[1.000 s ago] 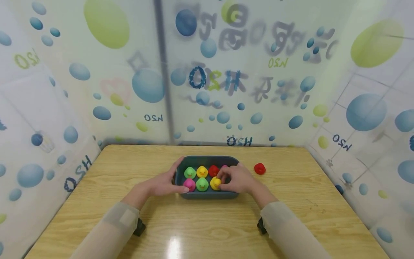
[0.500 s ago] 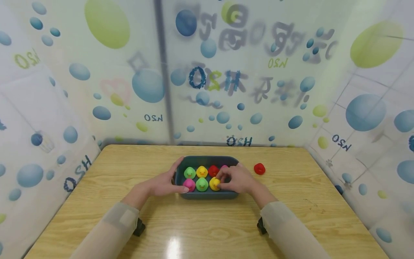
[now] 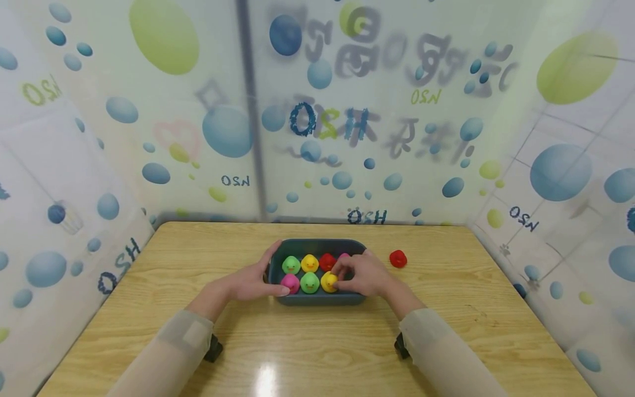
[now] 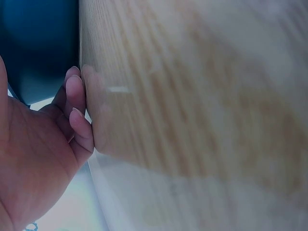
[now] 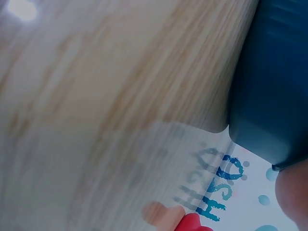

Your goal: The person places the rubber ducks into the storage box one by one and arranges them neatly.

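A dark blue rectangular tub (image 3: 317, 301) holds two rows of rubber ducks. My left hand (image 3: 248, 283) grips the tub's left end, thumb at the front rim by a pink duck (image 3: 290, 282); in the left wrist view, curled fingers lie low beside the tub wall (image 4: 38, 43). My right hand (image 3: 366, 274) reaches over the tub's right end and pinches a yellow duck (image 3: 328, 282) in the front row. A green duck (image 3: 310, 283) sits beside it. Behind are green (image 3: 291, 265), yellow (image 3: 310, 263) and red (image 3: 327, 262) ducks, plus a pink one mostly hidden by my right hand.
To the right of the tub, a red duck (image 3: 398, 259) lies on the wooden table (image 3: 317, 347); its edge also shows low in the right wrist view. Curtains (image 3: 317, 182) printed with blue and green ovals hang round the table's back and sides.
The yellow duck under my right fingers has shifted very slightly left. Both hands otherwise stay in place, and the tub has not moved.
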Tool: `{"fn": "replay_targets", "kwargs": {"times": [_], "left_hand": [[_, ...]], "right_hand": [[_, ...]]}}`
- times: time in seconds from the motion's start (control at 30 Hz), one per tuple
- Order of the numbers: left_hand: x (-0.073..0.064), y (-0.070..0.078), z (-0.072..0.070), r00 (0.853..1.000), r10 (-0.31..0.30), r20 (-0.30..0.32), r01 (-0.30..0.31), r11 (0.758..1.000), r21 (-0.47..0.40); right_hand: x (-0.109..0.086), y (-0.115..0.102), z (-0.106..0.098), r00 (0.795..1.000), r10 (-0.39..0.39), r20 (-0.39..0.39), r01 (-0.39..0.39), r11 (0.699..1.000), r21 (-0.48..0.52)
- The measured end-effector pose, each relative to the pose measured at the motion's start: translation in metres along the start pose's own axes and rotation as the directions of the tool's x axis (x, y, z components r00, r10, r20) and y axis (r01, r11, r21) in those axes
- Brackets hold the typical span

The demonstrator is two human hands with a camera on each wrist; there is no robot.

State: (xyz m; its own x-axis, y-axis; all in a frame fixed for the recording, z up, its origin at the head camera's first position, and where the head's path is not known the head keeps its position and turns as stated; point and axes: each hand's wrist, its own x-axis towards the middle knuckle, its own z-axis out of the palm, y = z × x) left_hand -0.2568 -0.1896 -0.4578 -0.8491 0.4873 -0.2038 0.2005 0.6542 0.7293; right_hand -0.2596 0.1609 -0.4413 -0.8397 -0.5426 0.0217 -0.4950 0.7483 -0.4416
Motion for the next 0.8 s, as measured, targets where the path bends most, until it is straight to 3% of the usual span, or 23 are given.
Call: {"fn": "replay_targets", "kwargs": {"times": [0.5,0.67,0.8], "left_hand": [[-0.0019,0.0000,-0.0013,1.000,-0.005,0.003,0.005,1.000,0.006],[-0.0016,-0.0002,-0.0010,1.000,-0.001,0.003,0.001,1.000,0.003],[-0.0004,0.0005,-0.0006,1.000,-0.004,0.005,0.004,1.000,0.002]], "right_hand": [[0.0012,0.0003,0.0021,1.000,0.005,-0.009,-0.005,1.000,0.022],[0.0001,0.0066,0.0028,1.000,0.008,-0.025,-0.005,0.994,0.111],[-0.0049,0.0091,-0.0017,0.999,0.014,-0.043,-0.003,0.969,0.249]]}}
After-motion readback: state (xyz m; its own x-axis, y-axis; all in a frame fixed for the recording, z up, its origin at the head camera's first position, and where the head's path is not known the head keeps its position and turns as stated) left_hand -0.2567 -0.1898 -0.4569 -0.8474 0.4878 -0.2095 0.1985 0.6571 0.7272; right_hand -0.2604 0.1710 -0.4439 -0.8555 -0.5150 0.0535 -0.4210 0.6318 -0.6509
